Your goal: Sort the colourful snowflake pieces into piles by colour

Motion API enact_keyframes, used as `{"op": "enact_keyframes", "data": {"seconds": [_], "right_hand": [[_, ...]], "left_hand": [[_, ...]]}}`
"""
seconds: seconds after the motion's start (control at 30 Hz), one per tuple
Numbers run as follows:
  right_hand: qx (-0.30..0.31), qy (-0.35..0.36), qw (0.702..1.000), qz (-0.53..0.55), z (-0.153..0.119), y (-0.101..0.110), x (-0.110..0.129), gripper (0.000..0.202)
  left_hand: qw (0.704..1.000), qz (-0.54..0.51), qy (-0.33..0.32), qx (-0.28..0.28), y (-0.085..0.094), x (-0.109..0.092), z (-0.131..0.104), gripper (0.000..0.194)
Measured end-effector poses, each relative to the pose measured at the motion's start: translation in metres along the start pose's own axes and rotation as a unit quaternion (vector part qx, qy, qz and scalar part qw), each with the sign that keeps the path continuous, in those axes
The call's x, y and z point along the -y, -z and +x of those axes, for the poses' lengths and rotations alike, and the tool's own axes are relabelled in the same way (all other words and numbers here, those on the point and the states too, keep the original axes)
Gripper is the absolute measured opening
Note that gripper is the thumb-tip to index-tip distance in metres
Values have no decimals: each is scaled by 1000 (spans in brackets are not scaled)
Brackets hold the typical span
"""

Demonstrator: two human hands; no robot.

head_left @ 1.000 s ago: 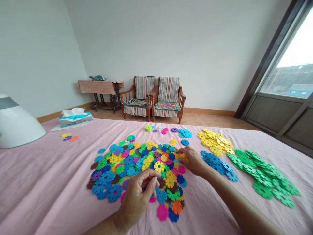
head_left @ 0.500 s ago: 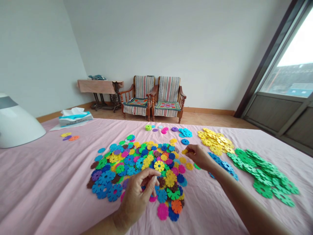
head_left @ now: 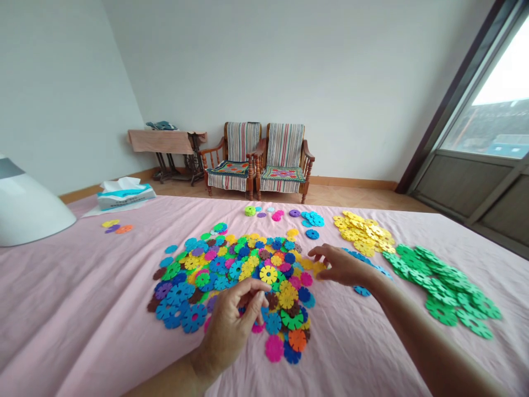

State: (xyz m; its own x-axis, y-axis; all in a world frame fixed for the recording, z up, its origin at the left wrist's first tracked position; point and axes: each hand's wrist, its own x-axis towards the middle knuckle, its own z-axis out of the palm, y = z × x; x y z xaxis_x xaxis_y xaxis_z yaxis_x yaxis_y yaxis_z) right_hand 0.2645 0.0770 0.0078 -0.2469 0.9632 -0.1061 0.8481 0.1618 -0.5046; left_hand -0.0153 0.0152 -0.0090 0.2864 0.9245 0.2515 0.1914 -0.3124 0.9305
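Notched plastic snowflake discs in many colours form a wide pile (head_left: pixel 223 267) on the pink cloth. My left hand (head_left: pixel 233 317) hovers over the pile's near side, its fingers curled and thumb close to the index finger. Whatever it may hold is hidden. A bright yellow disc (head_left: pixel 268 274) lies right by those fingertips; whether they touch is unclear. At the pile's right edge, my right hand (head_left: pixel 336 264) has its fingers apart over a few yellow discs (head_left: pixel 306 263). Blue discs (head_left: pixel 362 290) are partly covered by my right hand and wrist.
Sorted heaps of yellow discs (head_left: pixel 366 232) and green discs (head_left: pixel 444 286) lie to the right. Small light blue (head_left: pixel 313 219), purple (head_left: pixel 294 213) and lime stacks (head_left: pixel 250 210) line the far side. A tissue box (head_left: pixel 126 194) and a white object (head_left: pixel 33 207) stand left.
My right hand has opened from a pinch on a yellow disc and now spreads over yellow discs at the pile's edge. My left hand keeps its curled pose. The view has tilted slightly.
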Motion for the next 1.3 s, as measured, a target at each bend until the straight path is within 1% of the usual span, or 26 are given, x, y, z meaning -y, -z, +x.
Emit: {"op": "enact_keyframes", "data": {"seconds": [0.07, 0.13, 0.3, 0.43, 0.77, 0.87, 1.0, 1.13, 1.23, 1.3], "right_hand": [[19, 19, 1000, -6, -2, 0, 2, 59], [25, 30, 999, -21, -4, 1, 6, 58], [30, 27, 998, -47, -4, 2, 14, 38], [22, 12, 998, -61, -3, 1, 14, 26], [11, -3, 998, -63, 0, 2, 15, 14], [4, -1, 999, -39, 2, 0, 13, 13], [-32, 14, 999, 28, 7, -3, 4, 13], [-70, 7, 996, 57, 13, -5, -6, 12], [-122, -15, 989, 84, 24, -5, -13, 15], [-165, -41, 981, 94, 38, -5, -15, 16]], "left_hand": [[1000, 3, -1, 1, 0, 1, 0, 20], [1000, 5, -2, 1, 0, 1, 1, 20], [1000, 5, 0, -1, 0, 2, 1, 20], [1000, 3, 0, -2, 0, 2, 0, 20], [1000, 10, 4, -4, 0, 1, 1, 21], [1000, 10, 5, -3, 0, 1, 1, 21], [1000, 7, 2, -5, 0, 3, 0, 20], [1000, 5, -2, -8, 0, 2, 0, 19], [1000, 8, -5, -9, -1, 1, 1, 19], [1000, 7, -3, -6, -1, 1, 1, 20]]}}
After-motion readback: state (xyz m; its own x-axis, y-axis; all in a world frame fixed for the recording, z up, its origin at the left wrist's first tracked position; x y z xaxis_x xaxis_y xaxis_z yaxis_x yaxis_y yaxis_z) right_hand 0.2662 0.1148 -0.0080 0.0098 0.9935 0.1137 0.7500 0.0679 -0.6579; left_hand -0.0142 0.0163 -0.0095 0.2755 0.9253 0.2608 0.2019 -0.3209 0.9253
